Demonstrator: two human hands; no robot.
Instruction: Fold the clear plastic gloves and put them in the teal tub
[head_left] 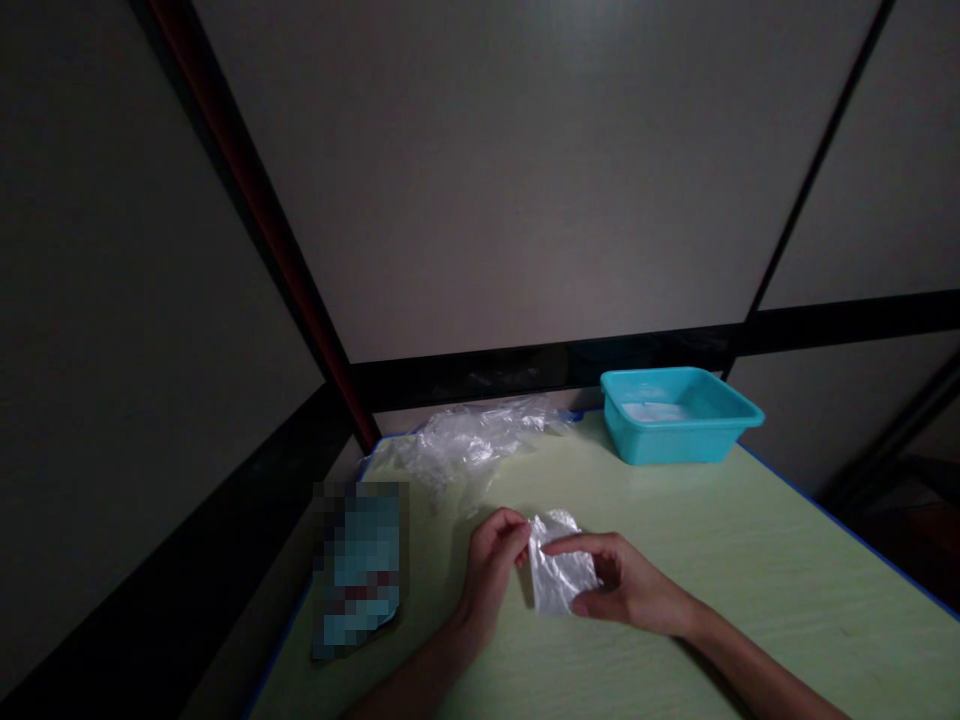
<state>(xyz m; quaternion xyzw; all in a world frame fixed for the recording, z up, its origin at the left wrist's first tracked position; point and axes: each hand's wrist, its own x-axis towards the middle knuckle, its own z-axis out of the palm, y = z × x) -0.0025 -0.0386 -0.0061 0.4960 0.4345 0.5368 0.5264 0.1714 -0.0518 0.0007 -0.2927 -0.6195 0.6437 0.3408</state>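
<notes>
A small folded piece of clear plastic, seemingly a plastic bag (559, 580), is between my two hands above the table. My left hand (495, 560) pinches its upper left edge between thumb and curled fingers. At the right side, my right hand (626, 590) holds it, with the index finger stretched across its face and the thumb at its lower right corner. The remaining right fingers are partly hidden. Behind my hands lies a loose pile of crumpled clear plastic bags (480, 440).
A turquoise plastic basin (675, 440) stands at the table's back right, with something whitish inside. On the left edge lies a blurred-out flat object (360, 570). The pale green table (787, 600) has blue edging and meets wall panels (525, 200) at the back.
</notes>
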